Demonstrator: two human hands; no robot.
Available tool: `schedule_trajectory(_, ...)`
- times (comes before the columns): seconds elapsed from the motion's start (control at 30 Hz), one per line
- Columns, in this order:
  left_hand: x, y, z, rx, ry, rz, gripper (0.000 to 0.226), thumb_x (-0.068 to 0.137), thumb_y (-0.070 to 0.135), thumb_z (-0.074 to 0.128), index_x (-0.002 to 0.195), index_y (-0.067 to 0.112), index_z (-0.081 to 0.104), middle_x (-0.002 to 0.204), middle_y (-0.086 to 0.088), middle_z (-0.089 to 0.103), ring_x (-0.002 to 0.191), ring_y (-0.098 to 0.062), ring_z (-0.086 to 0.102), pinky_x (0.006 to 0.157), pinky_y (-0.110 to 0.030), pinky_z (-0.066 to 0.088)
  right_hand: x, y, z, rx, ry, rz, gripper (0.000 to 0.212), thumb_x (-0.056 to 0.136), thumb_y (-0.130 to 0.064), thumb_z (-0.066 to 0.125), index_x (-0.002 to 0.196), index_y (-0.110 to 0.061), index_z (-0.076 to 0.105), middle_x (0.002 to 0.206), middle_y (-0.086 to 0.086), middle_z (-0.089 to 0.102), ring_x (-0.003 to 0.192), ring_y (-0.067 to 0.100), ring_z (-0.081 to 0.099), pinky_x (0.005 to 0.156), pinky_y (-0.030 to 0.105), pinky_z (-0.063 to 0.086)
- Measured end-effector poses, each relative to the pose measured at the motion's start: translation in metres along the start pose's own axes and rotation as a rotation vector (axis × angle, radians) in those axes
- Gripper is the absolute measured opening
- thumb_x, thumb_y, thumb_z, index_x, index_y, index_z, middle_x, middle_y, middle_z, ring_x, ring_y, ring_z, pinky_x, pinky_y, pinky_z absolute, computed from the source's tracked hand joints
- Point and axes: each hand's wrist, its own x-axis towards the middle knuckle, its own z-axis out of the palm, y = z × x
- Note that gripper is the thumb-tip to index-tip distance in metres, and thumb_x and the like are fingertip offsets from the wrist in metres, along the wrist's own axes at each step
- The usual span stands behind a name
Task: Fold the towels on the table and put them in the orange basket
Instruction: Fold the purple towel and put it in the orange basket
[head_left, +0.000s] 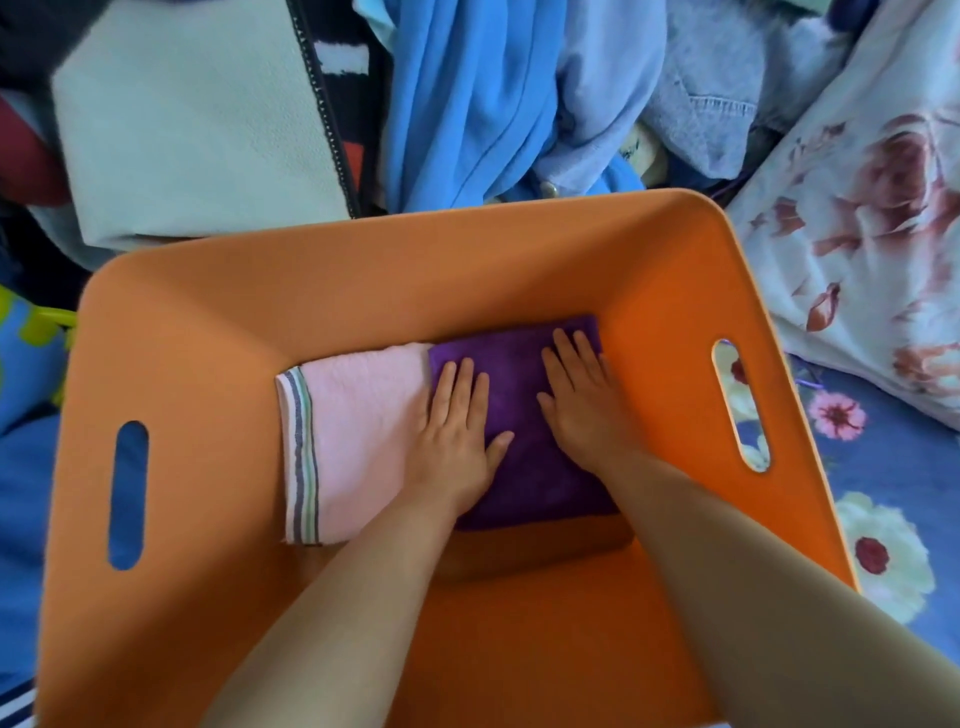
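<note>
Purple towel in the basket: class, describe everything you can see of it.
The purple towel is a plush, deep violet cloth, folded into a flat rectangle. It lies on the floor of the orange basket, at the right side against the wall, overlapping the edge of the pink towel. The left hand and right hand press flat on it.

Folded purple towel flat in orange basket, touching folded pink towel
</note>
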Motion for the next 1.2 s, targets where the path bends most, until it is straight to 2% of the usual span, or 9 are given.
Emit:
schedule_trajectory(0.1, 0.006, 0.0, 0.005, -0.008, 0.009, -0.007, 0.097, 0.062, 0.056, -0.018, 0.149, 0.015, -0.006, 0.157, -0.005, -0.012, 0.146, -0.021, -0.014, 0.116, -0.032, -0.01, 0.006, 0.004, 0.004, 0.014, -0.005, 0.01, 0.056, 0.1, -0.03, 0.024, 0.147, -0.011, 0.001, 0.156, 0.005, -0.011, 0.144, 0.02, -0.013, 0.117, 0.035, -0.006)
schedule_trajectory(0.2, 0.008, 0.0, 0.004, -0.003, -0.024, -0.016, 0.098, 0.062, 0.057, -0.018, 0.149, 0.015, -0.005, 0.158, -0.006, -0.012, 0.146, -0.021, -0.014, 0.116, -0.033, -0.011, 0.009, 0.005, 0.005, 0.024, -0.01, 0.019, 0.056, 0.1, -0.031, 0.023, 0.147, -0.012, 0.0, 0.156, 0.005, -0.013, 0.144, 0.02, -0.014, 0.117, 0.036, -0.006)
schedule_trajectory(0.33, 0.006, 0.006, -0.012, 0.038, -0.119, -0.049, 0.069, 0.095, 0.052, 0.016, 0.149, 0.014, -0.005, 0.157, -0.005, -0.014, 0.145, -0.02, -0.015, 0.118, -0.037, -0.005, 0.005, 0.002, -0.005, 0.017, -0.081, 0.023, 0.055, 0.1, -0.03, 0.022, 0.147, -0.012, -0.001, 0.156, 0.004, -0.015, 0.144, 0.019, -0.016, 0.117, 0.036, -0.007)
schedule_trajectory(0.47, -0.008, 0.016, -0.043, 0.022, -0.091, -0.096, 0.06, 0.099, 0.039, 0.031, 0.148, 0.011, 0.013, 0.158, -0.007, 0.005, 0.147, -0.021, 0.001, 0.117, -0.038, 0.011, -0.011, -0.009, -0.028, 0.042, -0.076, -0.005, 0.053, 0.099, -0.022, 0.028, 0.147, -0.011, 0.009, 0.157, 0.007, -0.008, 0.144, 0.021, -0.012, 0.117, 0.036, -0.004)
schedule_trajectory(0.6, -0.042, 0.028, -0.083, 0.034, 0.002, -0.131, 0.041, 0.094, 0.025, 0.042, 0.132, 0.01, 0.04, 0.145, -0.008, 0.035, 0.137, -0.024, 0.028, 0.107, -0.036, 0.03, -0.05, -0.021, -0.067, 0.039, 0.025, -0.086, 0.046, 0.094, -0.011, 0.032, 0.14, -0.006, 0.027, 0.156, 0.008, 0.008, 0.145, 0.024, -0.005, 0.118, 0.039, 0.003)
schedule_trajectory(0.7, -0.081, 0.04, -0.122, 0.056, 0.052, -0.176, 0.034, 0.094, 0.02, 0.041, 0.125, 0.007, 0.046, 0.134, -0.011, 0.046, 0.128, -0.027, 0.038, 0.1, -0.038, 0.037, -0.094, -0.03, -0.103, 0.026, 0.105, -0.147, 0.045, 0.093, -0.008, 0.033, 0.137, -0.005, 0.032, 0.155, 0.01, 0.013, 0.145, 0.026, -0.001, 0.117, 0.04, 0.005)
schedule_trajectory(0.9, -0.178, 0.079, -0.18, 0.044, 0.197, -0.204, 0.031, 0.094, 0.017, 0.041, 0.122, 0.005, 0.048, 0.129, -0.013, 0.048, 0.123, -0.03, 0.041, 0.092, -0.039, 0.04, -0.197, -0.038, -0.157, 0.034, 0.266, -0.215, 0.043, 0.091, -0.008, 0.036, 0.134, -0.005, 0.04, 0.153, 0.008, 0.019, 0.145, 0.023, 0.004, 0.115, 0.039, 0.013)
schedule_trajectory(1.07, -0.271, 0.113, -0.204, 0.007, 0.286, -0.165, 0.028, 0.092, 0.017, 0.042, 0.116, 0.005, 0.054, 0.125, -0.012, 0.049, 0.12, -0.029, 0.042, 0.09, -0.038, 0.04, -0.296, -0.042, -0.189, 0.033, 0.382, -0.227, 0.033, 0.086, -0.003, 0.041, 0.115, 0.002, 0.055, 0.133, 0.014, 0.047, 0.13, 0.028, 0.034, 0.101, 0.041, 0.038)
schedule_trajectory(1.2, -0.344, 0.128, -0.231, 0.032, 0.373, -0.085, 0.029, 0.093, 0.018, 0.042, 0.116, 0.01, 0.058, 0.127, -0.008, 0.049, 0.121, -0.027, 0.041, 0.09, -0.036, 0.04, -0.384, -0.052, -0.215, 0.051, 0.443, -0.131, 0.033, 0.089, -0.006, 0.038, 0.117, 0.0, 0.054, 0.127, 0.015, 0.051, 0.122, 0.032, 0.041, 0.095, 0.039, 0.041)
